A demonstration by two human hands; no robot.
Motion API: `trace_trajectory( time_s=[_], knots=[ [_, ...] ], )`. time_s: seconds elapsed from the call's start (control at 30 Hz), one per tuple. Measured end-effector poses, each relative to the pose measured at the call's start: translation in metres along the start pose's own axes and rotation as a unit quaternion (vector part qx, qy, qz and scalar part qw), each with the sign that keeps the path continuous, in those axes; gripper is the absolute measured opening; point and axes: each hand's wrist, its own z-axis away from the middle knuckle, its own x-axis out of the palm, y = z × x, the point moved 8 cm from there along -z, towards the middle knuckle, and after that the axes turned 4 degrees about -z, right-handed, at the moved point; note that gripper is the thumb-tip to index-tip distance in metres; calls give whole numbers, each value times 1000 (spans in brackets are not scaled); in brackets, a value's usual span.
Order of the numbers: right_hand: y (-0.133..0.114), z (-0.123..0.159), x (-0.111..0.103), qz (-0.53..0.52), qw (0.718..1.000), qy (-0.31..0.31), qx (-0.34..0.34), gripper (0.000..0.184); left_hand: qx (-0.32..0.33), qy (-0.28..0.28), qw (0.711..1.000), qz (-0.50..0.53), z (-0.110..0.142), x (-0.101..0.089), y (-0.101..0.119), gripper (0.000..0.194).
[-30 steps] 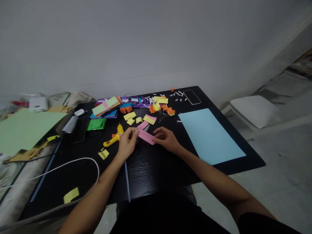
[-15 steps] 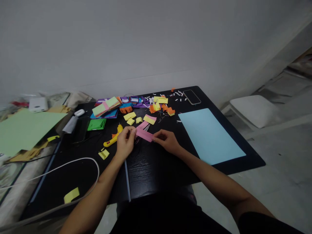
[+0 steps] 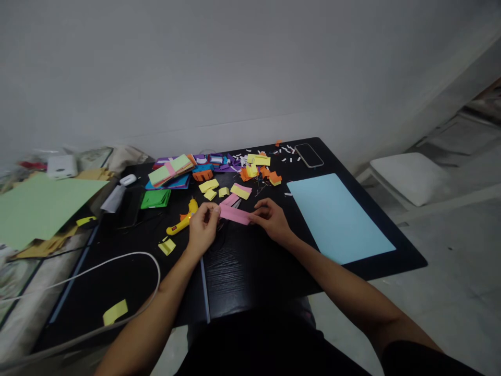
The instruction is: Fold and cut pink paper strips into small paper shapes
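Note:
Both my hands hold a pink paper strip just above the black table. My left hand pinches its left end with closed fingers. My right hand grips its right end, fingers curled. A second pink strip lies just behind it. A yellow glue gun rests on the table left of my left hand.
A light blue sheet lies to the right and a phone sits at the far edge. Coloured paper pieces crowd the back. A large green sheet lies at far left, and a white cable loops near the front left.
The pink strip has been lifted a little and turned more level between my hands. My right hand has moved slightly up and away from me.

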Motion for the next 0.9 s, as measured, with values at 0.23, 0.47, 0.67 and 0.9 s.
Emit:
trace_trajectory(
  time_s=[0.23,0.47,0.67,0.9],
  knots=[
    [5,6,14,-7,999,-41,21,48,-70,2,995,69,2,9,-8,24],
    [-10,19,22,137,986,-32,-90,38,-145,3,983,116,8,16,-23,24],
    [-15,21,20,116,987,-15,-109,16,-169,13,975,144,10,20,-27,22],
    [-17,23,24,61,993,-44,-91,22,-163,18,976,145,10,20,-26,24]
  ],
)
